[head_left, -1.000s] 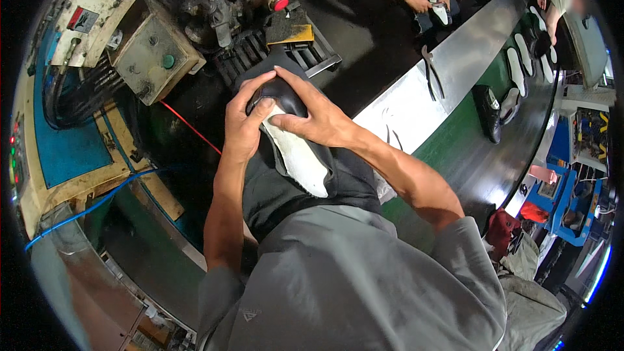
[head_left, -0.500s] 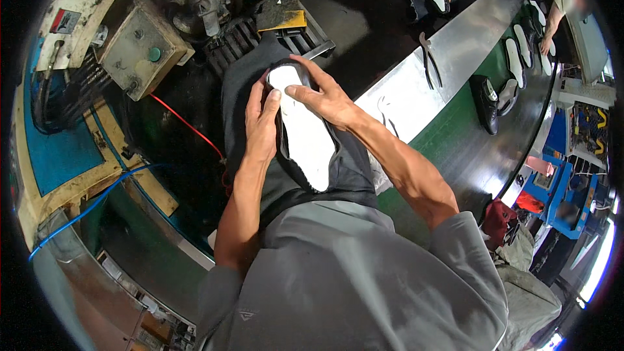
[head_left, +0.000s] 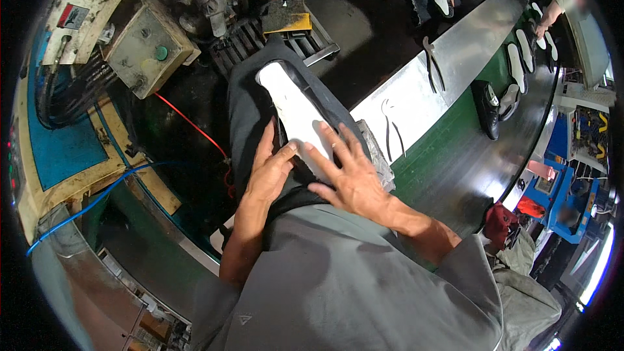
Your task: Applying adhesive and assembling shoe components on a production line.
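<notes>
A black shoe upper point(head_left: 300, 81) with a white insole point(head_left: 292, 114) facing up lies along my thigh, its toe or heel end pointing away from me. My left hand point(head_left: 270, 172) grips its near left side, with the thumb on the white surface and the fingers along the edge. Over the near right part, my right hand point(head_left: 354, 179) lies with fingers spread, fingertips touching the insole. The near end of the shoe is partly hidden by my hands.
Two pairs of pliers point(head_left: 432, 68) lie on the metal ledge to the right. Beyond it runs a green conveyor belt point(head_left: 432, 146) with black shoes point(head_left: 486, 109) and white soles. Two co-workers sit at the far right. Machine control boxes point(head_left: 146, 52) stand at the left; a blue hose point(head_left: 84, 205) crosses there.
Both hands have slid from the far end of the shoe to its near end. My right fingers have spread. The shoe stays on my lap, slightly shifted.
</notes>
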Motion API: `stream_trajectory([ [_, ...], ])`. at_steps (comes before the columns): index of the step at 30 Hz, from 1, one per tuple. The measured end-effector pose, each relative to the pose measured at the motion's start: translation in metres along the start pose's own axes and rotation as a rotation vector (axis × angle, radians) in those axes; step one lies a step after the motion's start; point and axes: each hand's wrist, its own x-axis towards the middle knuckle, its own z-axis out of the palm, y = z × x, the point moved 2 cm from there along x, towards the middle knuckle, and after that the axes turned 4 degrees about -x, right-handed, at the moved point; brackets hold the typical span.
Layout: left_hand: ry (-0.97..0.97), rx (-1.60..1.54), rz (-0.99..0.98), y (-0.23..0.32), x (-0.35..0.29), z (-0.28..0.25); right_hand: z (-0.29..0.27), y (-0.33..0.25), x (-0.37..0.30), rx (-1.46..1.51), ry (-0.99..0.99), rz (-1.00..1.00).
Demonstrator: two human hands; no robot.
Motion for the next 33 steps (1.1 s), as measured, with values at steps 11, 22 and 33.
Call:
stream_trajectory([
  [11, 0.015, -0.274, -0.106, 0.016, 0.008, 0.021, -0.003, 0.008, 0.03, -0.147, -0.052, -0.006],
  [22, 0.528, 0.465, 0.858, 0.297, 0.155, -0.059, -0.069, 0.035, 0.062, 0.098, 0.244, 0.131],
  [33, 0.073, -0.068, 0.399, 0.403, 0.18, -0.039, -0.173, -0.021, 0.253, -0.04, 0.434, -0.173],
])
